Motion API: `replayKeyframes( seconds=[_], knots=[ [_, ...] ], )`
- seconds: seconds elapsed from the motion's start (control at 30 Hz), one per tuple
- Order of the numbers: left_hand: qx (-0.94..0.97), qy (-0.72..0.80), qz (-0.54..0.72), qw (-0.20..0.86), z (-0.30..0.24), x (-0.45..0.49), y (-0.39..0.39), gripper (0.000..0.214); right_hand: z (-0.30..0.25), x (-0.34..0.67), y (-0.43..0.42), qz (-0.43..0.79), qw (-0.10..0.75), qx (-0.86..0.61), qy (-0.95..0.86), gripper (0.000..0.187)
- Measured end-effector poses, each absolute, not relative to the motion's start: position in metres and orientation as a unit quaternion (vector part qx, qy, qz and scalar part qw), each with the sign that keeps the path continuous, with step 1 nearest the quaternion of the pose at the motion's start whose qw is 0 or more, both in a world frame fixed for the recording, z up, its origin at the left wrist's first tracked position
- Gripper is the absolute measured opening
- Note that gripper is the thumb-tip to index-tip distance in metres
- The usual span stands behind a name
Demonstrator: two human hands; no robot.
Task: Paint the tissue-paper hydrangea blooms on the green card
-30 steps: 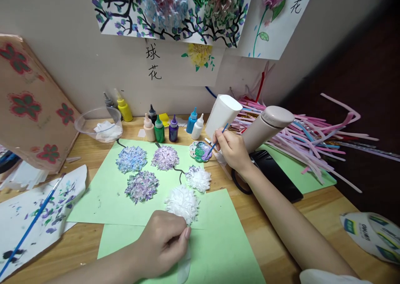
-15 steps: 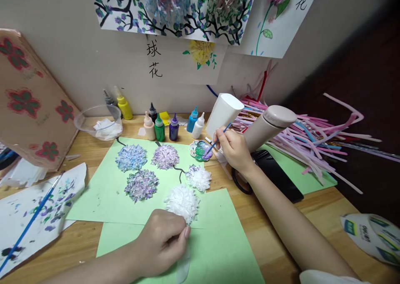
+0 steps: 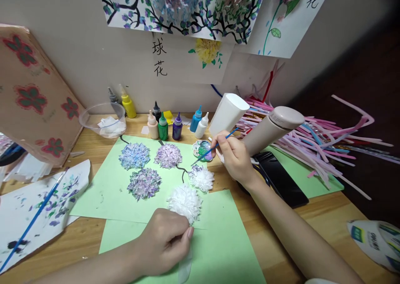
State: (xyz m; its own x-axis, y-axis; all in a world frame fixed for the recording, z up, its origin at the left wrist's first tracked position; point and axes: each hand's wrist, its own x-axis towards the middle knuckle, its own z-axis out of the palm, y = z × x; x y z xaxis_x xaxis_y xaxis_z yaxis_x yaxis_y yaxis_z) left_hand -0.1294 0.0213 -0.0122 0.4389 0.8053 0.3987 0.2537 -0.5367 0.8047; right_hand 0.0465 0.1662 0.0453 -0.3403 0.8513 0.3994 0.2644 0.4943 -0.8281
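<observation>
My right hand (image 3: pixel 235 155) pinches a thin blue paintbrush (image 3: pixel 215 146). Its tip hangs just above the half-painted white paper flower (image 3: pixel 201 177), to the left of the small round paint palette (image 3: pixel 202 149). My left hand (image 3: pixel 165 241) is closed near the front of the table, its fingers pinching the edge of a fluffy white paper flower (image 3: pixel 184 202) and a strip of translucent paper below it. Three painted paper flowers, blue (image 3: pixel 134 155), lilac (image 3: pixel 168 155) and purple-green (image 3: pixel 144 184), lie on the light green sheet (image 3: pixel 103 192).
Several small paint bottles (image 3: pixel 162 126) stand at the back beside a clear plastic bowl (image 3: pixel 101 120). A white cup (image 3: pixel 227 114) and beige flask (image 3: pixel 270 129) stand to the right, with a black phone (image 3: pixel 281 179) and a pile of pipe cleaners (image 3: pixel 315 138). Another blue brush (image 3: pixel 31 221) lies on paint-stained paper at left.
My right hand has drawn the brush off the palette, leftward and toward me; its tip now hangs by the half-painted flower. My left hand has stayed on the white flower.
</observation>
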Motion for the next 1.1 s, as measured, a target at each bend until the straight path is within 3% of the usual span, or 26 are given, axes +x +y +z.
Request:
replayKeyframes(
  seconds=[0.53,0.73,0.93,1.1],
  knots=[
    [0.779,0.344,0.399,0.341,-0.0117,-0.1296,0.0222,0.032,0.0412,0.0405,0.1638,0.317,0.379,-0.351,-0.795,0.036],
    [0.777,0.344,0.400,0.344,-0.0132,-0.1298,0.0210,0.032,0.0419,0.0439,0.1659,0.344,0.413,-0.371,-0.757,0.036],
    [0.781,0.341,0.400,0.337,-0.0114,-0.1300,0.0215,0.032,0.0428,0.0423,0.1649,0.305,0.371,-0.349,-0.805,0.037],
    [0.780,0.341,0.401,0.339,-0.0117,-0.1300,0.0219,0.032,0.0439,0.0468,0.1668,0.335,0.428,-0.371,-0.753,0.036]
  ],
)
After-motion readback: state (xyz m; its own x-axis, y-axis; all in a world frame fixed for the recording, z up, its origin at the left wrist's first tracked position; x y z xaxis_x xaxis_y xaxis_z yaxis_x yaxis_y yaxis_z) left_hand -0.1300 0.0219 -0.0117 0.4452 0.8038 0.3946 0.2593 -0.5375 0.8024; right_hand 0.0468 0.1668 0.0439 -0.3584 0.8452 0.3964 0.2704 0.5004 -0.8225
